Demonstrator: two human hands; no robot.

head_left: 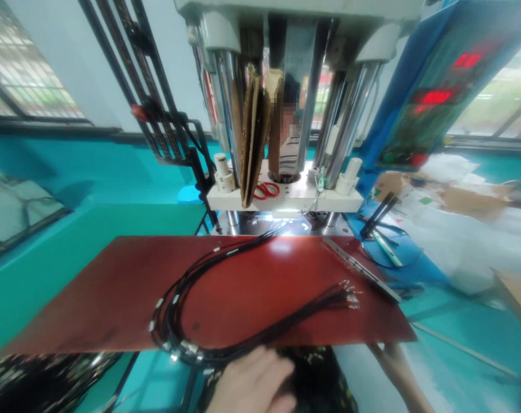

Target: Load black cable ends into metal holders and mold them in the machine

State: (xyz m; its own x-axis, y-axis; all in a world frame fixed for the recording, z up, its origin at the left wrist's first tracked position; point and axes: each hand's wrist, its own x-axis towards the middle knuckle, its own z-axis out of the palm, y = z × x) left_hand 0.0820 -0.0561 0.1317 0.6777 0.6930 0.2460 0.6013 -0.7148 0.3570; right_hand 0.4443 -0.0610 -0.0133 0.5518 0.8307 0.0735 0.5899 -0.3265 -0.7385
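Note:
A bundle of thin black cables (pixel 169 310) with small white tags lies in a wide curve on the reddish-brown board (pixel 126 275). Its metal-tipped ends (pixel 350 295) point right, and the other ends reach back to the press. My left hand (pixel 255 381) is at the board's front edge, close against the bundle. Its fingers look bent but are smeared, so whether they grip a cable does not show. At the right front edge, my right hand (pixel 389 355) is partly under the board, its fingers mostly hidden.
A press (pixel 286 198) stands behind the board, with red-handled scissors (pixel 266 190) and cardboard (pixel 254 137) on it. A metal bar (pixel 363 269) lies at the board's right. Dark cables (pixel 40 378) hang lower left. A control box (pixel 432 86) and plastic bags (pixel 470 241) are right.

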